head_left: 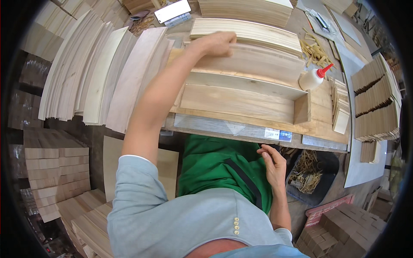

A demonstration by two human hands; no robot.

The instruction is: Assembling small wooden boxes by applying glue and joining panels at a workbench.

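My left hand (218, 44) reaches across the bench, its fingers closed at the upper left edge of a thin wooden board (258, 63) that is smeared by motion. Just nearer to me lies a shallow wooden tray-like frame (236, 102), with a long back wall and a short end piece (302, 107) at its right. Down by my lap, my right hand (274, 165) hangs beside the bench edge, fingers loosely bent and apart, holding nothing. Right of the frame rests a white glue bottle (310, 80) with a red nozzle.
Behind the board is a stack of long boards (245, 32). More thin panels (137, 77) line the left side. Short wooden strips (340, 107) lie at the right, near stacked small panels (376, 103). A black bin (331, 176) with wood scraps stands below the bench.
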